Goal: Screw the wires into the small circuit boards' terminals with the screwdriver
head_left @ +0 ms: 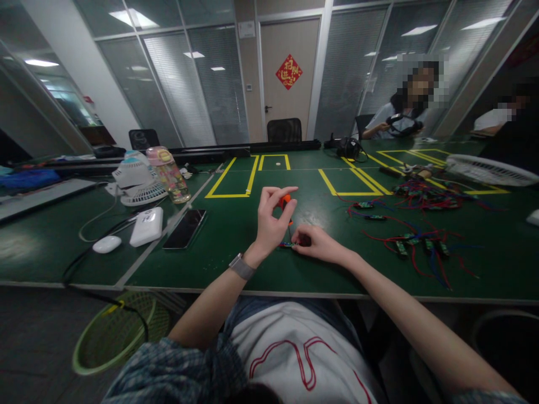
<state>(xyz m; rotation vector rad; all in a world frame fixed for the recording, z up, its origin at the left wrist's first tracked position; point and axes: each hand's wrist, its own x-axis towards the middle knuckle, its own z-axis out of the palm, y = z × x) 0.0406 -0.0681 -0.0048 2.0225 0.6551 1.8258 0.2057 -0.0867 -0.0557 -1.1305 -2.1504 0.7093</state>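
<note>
My left hand [272,221] is raised over the green table [236,247], its thumb and fingers pinched round the orange handle of a small screwdriver [285,202] that points down. Beneath its tip lies a small green circuit board [288,244]. My right hand [314,242] rests on the table and pins that board at its right end with closed fingers. A watch sits on my left wrist.
More small boards with red and blue wires [416,238] lie scattered to the right. On the left are a black phone [185,228], a white power bank [146,226], a white mouse [106,244], a fan [137,185] and a bottle [170,174]. Two people sit at the far right.
</note>
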